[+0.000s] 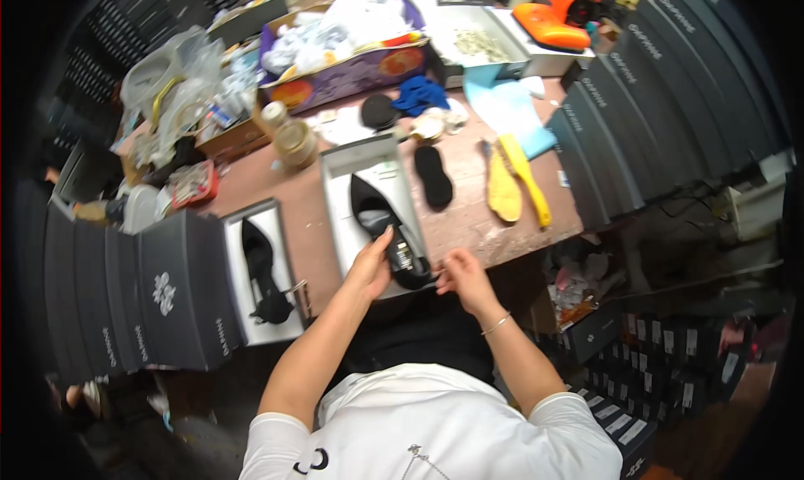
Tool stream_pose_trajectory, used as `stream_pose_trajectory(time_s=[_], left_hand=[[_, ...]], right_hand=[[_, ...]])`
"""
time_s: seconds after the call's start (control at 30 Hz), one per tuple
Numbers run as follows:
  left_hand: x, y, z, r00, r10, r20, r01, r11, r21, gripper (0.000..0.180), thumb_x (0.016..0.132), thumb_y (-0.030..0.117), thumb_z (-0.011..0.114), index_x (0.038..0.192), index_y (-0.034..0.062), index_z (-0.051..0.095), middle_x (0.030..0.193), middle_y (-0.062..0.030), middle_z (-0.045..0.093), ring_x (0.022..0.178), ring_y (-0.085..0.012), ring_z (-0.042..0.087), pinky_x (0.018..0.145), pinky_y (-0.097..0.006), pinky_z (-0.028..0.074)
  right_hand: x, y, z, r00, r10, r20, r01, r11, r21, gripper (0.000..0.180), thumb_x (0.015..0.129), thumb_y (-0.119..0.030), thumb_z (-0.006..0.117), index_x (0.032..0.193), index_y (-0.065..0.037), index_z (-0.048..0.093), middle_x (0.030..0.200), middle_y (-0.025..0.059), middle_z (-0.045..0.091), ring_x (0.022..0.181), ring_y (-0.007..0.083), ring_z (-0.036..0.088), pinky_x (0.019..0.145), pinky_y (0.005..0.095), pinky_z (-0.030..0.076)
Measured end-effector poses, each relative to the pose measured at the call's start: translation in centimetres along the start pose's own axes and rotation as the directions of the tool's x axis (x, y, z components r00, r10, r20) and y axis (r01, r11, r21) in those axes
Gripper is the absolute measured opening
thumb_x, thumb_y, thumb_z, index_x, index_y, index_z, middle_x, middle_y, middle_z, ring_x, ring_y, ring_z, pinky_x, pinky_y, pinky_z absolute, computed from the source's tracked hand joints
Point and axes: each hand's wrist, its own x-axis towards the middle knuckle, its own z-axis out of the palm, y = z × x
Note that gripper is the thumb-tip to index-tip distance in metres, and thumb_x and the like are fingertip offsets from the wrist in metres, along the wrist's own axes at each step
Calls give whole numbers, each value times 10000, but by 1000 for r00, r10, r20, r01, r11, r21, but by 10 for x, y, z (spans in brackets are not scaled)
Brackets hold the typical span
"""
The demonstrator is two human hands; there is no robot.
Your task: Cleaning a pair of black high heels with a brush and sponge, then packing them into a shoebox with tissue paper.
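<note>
From the head view, I saw a worn, pinkish table [557, 212], its far side crowded by a purple carton [347, 75] heaped with white wrapping [362, 19]. Dark shoe boxes [611, 136] stood packed at both sides. Over an open box [335, 197] at the near edge, the left hand [371, 268] was clamped on a black shoe [405, 255]. The right hand [466, 281] bunched its fingers beside the heel end; whether they gripped anything, I couldn't tell. A yellow brush [526, 178] lay to the right.
</note>
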Motion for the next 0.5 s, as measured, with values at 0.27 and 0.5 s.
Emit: stream_pose_trajectory(time_s=[0.27,0.5], left_hand=[[-33,20,17,996,61,70,-66,995,80,282,916,231,602,1020,-28,560,907,-202,674,790,-260,689,699,-375,592],[-116,80,22,971,50,235,-142,909,392,487,950,254,604,1317,56,352,921,-132,633,738,-259,701,616,-316,575]], right_hand=[[73,-107,-140,608,-791,59,167,55,-984,481,878,-144,622,1318,-17,475,1159,251,547,1069,427,529,916,454,440],[103,-103,-181,730,-681,55,227,166,-960,552,850,-89,630,1372,-30,462,1183,258,590,1068,413,568,935,431,458]])
